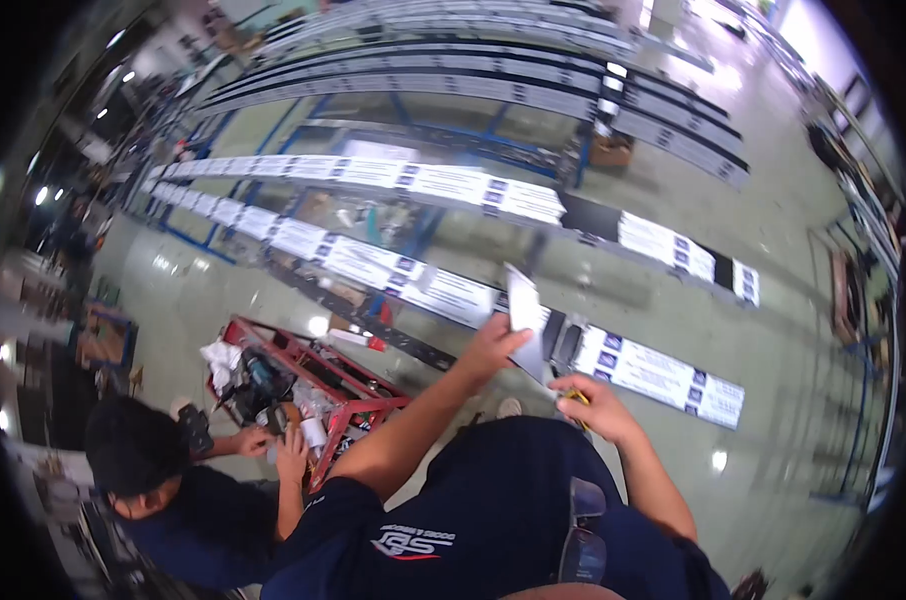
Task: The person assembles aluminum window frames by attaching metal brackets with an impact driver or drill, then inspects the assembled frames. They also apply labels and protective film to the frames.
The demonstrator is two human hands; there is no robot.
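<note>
My left hand is closed on the edge of a thin white sheet, which stands up at a tilt over the nearer long profile. Around a small tool with yellow on its handle my right hand is closed, close to the sheet's lower corner. The tool's exact kind is too small to tell. That profile is covered in white printed protective film, with a dark bare stretch and a dark fitting beside the sheet. Part of the profile is hidden behind the sheet.
A second film-covered profile lies farther off, with more stacked profiles on blue-framed racks behind. To the left, a co-worker in a black cap handles something over a red tool cart full of tools.
</note>
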